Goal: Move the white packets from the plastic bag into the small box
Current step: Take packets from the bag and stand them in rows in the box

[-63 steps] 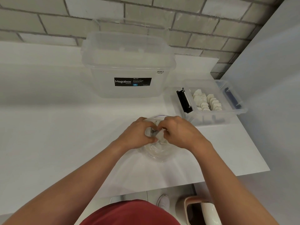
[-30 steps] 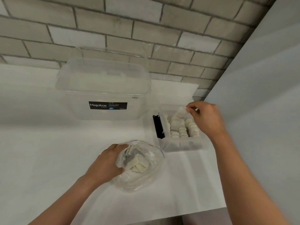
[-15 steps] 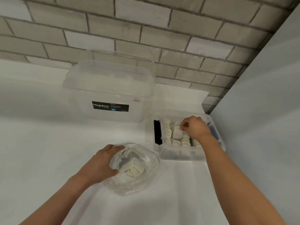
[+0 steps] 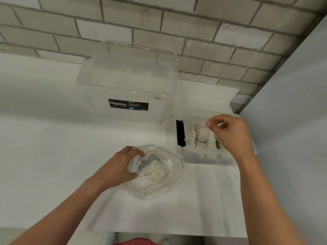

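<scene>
Brick wall (image 4: 159,23) backs the white table (image 4: 53,156). Left of the box (image 4: 207,156) lies the bag (image 4: 159,188) with packets (image 4: 152,169) inside, and the left hand (image 4: 120,165) grips its rim. More packets fill the box. Above the box hovers the right hand (image 4: 230,133), fingers loosely curled, holding nothing.

On the table (image 4: 53,156), a plastic bag (image 4: 164,186) of packets (image 4: 152,169) lies nearest. Behind it to the right, a small box (image 4: 207,157) holds more packets (image 4: 203,136); a large box (image 4: 127,89) stands behind-left.
</scene>
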{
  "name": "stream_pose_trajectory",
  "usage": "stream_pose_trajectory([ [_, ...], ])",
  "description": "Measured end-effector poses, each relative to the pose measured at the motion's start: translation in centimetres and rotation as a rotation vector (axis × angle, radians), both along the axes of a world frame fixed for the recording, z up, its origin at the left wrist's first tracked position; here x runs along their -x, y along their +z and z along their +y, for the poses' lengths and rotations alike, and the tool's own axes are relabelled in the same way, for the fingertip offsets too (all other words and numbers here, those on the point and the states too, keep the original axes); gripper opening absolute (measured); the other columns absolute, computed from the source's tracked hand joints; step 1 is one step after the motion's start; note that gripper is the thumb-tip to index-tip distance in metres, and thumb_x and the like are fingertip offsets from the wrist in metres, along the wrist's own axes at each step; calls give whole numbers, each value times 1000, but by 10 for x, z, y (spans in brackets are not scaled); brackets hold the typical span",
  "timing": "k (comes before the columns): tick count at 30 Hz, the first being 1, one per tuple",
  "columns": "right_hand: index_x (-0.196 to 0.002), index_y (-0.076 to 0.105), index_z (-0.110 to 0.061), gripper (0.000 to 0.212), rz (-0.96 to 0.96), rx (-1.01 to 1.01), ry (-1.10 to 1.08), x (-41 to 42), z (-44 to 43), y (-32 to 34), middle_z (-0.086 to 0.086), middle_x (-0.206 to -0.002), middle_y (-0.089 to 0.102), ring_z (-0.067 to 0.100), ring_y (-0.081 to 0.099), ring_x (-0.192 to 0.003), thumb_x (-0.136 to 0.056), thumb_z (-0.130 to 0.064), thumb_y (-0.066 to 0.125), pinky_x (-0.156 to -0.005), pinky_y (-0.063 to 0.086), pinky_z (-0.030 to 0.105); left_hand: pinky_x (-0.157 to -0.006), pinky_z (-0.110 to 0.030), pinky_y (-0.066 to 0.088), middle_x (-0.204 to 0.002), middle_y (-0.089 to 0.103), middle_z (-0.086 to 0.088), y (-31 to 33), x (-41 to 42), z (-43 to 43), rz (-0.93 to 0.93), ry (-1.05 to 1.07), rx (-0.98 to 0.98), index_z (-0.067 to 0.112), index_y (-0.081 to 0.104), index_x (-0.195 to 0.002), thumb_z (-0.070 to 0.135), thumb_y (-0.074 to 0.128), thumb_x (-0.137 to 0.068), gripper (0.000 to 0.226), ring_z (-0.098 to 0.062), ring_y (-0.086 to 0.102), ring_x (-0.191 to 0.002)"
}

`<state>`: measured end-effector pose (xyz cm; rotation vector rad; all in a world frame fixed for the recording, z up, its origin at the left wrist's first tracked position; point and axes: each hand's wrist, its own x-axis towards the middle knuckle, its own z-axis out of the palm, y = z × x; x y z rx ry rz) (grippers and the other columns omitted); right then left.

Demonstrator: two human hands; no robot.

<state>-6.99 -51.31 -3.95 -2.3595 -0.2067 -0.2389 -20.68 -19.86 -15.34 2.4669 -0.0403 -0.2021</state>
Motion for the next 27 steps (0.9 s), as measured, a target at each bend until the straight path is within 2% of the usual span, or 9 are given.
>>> stream_pose_trajectory([
  [3,-89,79,-27,5,54,-166,126,53,35,3,-19,-85,74,4,65,-74,-85,-24,81,-67,48,12,-82,-20,46,-125,46,20,1,2,0,-8,0,36,45,55,-111,25,78,-71,50,-8,55,-104],
  [5,-90,79,-28,8,164,-181,265,80,59,-9,-20,-87,74,5,68,-78,-86,-22,80,-70,51,13,-83,-21,46,-125,45,18,1,3,0,-11,-1,47,44,59,-106,24,78,-72,44,-9,54,-105],
  [7,-92,80,-30,9,253,-72,387,97,78,-31,-19,-89,74,4,69,-81,-88,-22,77,-75,53,17,-83,-19,44,-128,44,15,1,3,-1,-6,-5,46,44,64,-104,21,77,-75,39,-11,54,-105],
  [9,-97,79,-29,12,274,134,462,104,91,-56,-16,-92,75,4,68,-84,-90,-22,72,-80,55,24,-83,-19,43,-130,44,11,1,3,-2,-2,-11,34,40,70,-101,17,76,-77,33,-14,56,-105],
  [11,-99,79,-26,14,231,324,492,107,99,-77,-11,-95,75,8,68,-87,-92,-21,68,-80,56,31,-84,-20,42,-132,46,5,0,4,-3,-7,-9,31,33,74,-100,15,75,-78,29,-18,58,-107],
  [13,-101,78,-23,16,163,431,490,109,105,-89,-8,-100,71,17,67,-92,-91,-19,66,-77,55,37,-86,-21,42,-135,47,1,0,5,-3,-4,8,20,28,75,-103,15,75,-77,29,-21,58,-110],
  [17,-109,76,-18,23,48,498,520,115,126,-101,0,-107,61,25,60,-94,-88,-23,71,-68,55,41,-87,-21,42,-131,51,-2,-1,5,-1,8,11,-5,24,74,-108,17,78,-73,36,-21,59,-110],
  [22,-116,69,-19,32,84,645,492,115,143,-107,0,-121,55,23,52,-111,-91,-38,68,-67,43,31,-87,-18,37,-132,55,-4,0,5,2,4,-7,8,21,75,-104,17,80,-69,35,-18,56,-116],
  [27,-104,76,-23,20,-21,652,456,113,141,-110,0,-105,66,25,61,-101,-91,-28,61,-58,42,30,-91,-21,40,-134,53,-3,-1,5,2,24,-4,27,25,72,-113,19,82,-65,49,-20,56,-117],
])
